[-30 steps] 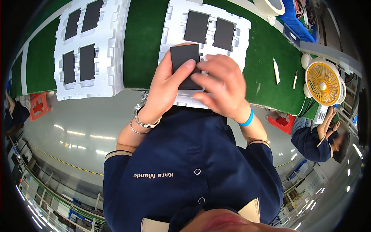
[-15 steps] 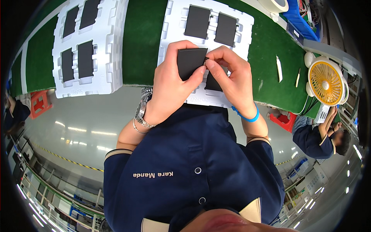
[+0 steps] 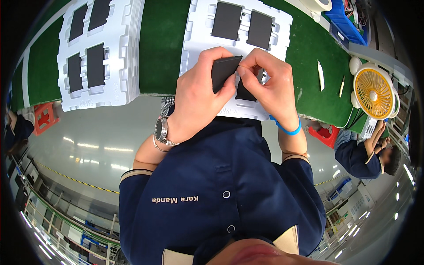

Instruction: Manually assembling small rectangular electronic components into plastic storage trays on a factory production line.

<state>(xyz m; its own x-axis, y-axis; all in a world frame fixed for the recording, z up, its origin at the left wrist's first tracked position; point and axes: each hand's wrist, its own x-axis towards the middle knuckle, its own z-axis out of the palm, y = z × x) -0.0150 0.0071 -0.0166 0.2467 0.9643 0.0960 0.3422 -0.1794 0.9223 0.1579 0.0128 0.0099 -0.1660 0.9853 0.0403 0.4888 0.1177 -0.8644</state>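
Observation:
My left hand (image 3: 201, 84) is closed around a flat black rectangular battery pack (image 3: 223, 73), thumb on its face and fingers behind it, the pack tilted. At the pack's right edge, my right hand (image 3: 269, 84) is closed in a pinch of thumb and forefinger; what lies between the fingertips is too small to make out. Beneath both hands is a white moulded tray (image 3: 198, 33). In its far part lie a black pack (image 3: 227, 20) and another black pack (image 3: 260, 29). A third pack (image 3: 245, 92) is partly hidden by my right hand.
A stack of white trays (image 3: 123, 57) with several black packs stands on the left of the green mat (image 3: 161, 48). To the right lie a white-handled tool (image 3: 320, 76), a thin pen-like tool (image 3: 342, 86), a yellow fan (image 3: 373, 92) and a blue bin (image 3: 346, 22). A co-worker (image 3: 362, 157) sits far right.
The pack in my left hand has moved slightly right and tilted more, showing less of its face. My right hand has shifted a little right, still pinching at the pack's edge.

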